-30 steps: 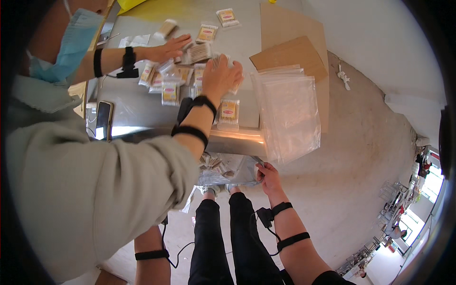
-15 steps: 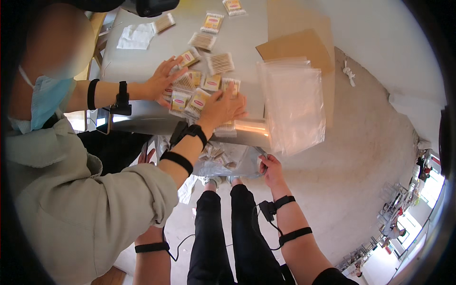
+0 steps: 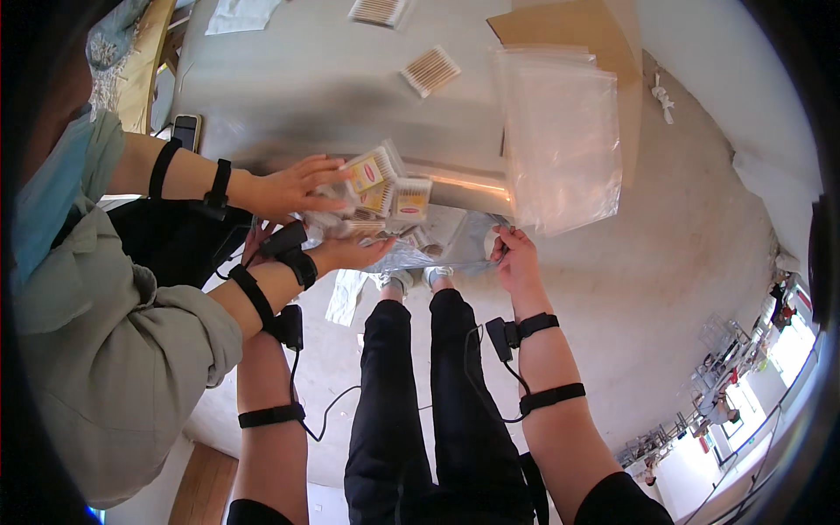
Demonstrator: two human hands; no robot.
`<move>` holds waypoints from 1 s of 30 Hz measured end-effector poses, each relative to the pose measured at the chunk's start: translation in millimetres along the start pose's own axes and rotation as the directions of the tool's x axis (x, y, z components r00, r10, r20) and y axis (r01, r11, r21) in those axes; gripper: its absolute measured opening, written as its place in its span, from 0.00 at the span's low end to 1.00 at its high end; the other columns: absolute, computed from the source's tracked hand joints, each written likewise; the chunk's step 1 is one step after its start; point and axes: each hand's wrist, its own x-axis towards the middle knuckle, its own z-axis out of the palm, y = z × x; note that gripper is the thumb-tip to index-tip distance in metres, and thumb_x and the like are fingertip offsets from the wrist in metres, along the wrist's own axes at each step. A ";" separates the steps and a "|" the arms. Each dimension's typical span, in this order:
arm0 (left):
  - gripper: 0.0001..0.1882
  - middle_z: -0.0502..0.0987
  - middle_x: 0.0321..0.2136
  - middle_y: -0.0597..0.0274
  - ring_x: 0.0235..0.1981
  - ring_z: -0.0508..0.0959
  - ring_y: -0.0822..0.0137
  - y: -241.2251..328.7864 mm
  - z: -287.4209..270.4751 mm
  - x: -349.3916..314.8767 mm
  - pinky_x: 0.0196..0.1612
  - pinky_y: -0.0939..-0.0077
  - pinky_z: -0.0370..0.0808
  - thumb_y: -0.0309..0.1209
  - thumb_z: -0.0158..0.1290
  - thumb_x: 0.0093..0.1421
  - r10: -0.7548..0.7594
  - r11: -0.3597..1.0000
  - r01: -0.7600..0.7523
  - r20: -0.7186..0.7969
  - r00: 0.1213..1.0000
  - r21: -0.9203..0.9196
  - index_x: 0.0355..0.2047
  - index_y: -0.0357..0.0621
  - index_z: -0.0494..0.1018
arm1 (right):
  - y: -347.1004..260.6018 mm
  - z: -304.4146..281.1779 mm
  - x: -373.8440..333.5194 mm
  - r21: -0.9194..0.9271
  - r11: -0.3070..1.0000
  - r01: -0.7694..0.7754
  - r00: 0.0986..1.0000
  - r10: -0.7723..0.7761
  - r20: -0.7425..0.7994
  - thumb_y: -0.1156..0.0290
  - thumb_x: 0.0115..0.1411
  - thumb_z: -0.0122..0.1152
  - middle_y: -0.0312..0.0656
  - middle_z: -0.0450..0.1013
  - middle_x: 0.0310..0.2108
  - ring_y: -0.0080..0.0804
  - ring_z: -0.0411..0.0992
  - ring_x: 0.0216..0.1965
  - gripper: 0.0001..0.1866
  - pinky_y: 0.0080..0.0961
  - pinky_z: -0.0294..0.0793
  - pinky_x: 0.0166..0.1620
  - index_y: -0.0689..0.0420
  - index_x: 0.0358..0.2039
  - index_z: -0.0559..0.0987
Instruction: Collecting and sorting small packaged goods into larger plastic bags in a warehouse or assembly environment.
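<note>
My right hand (image 3: 514, 254) pinches the rim of a clear plastic bag (image 3: 473, 238) below the table's front edge. My left hand (image 3: 255, 240) is at the bag's left side, mostly hidden behind a co-worker's forearm; its fingers do not show clearly. Several small packets of cotton swabs (image 3: 371, 172) with yellow labels are bunched at the bag's mouth, and others show inside it. The co-worker's one hand (image 3: 293, 185) lies against the bunch from behind, while the other hand (image 3: 357, 253) is cupped on its near side.
On the metal table (image 3: 306, 70) lie a loose swab packet (image 3: 430, 70), another packet (image 3: 378, 10) and a white cloth (image 3: 241, 14). Flat clear bags (image 3: 560, 140) rest on brown cardboard (image 3: 547, 24) at the right. A phone (image 3: 185, 131) sits at the left edge.
The co-worker's hands have drawn the packets from the tabletop toward me, over the front edge to the bag. Two packets stay behind in view. My right hand keeps its grip on the bag.
</note>
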 end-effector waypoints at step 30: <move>0.14 0.69 0.43 0.67 0.50 0.65 0.66 -246.6 142.0 103.6 0.47 0.64 0.67 0.42 0.46 0.57 -0.497 0.495 0.587 0.345 0.796 -0.640 0.43 0.55 0.66 | -7.1 -14.5 -3.1 -0.025 1.000 0.017 1.000 -0.018 -0.022 0.71 0.57 0.55 0.35 0.65 0.16 0.24 0.63 0.15 0.07 0.18 0.62 0.19 0.62 0.29 0.73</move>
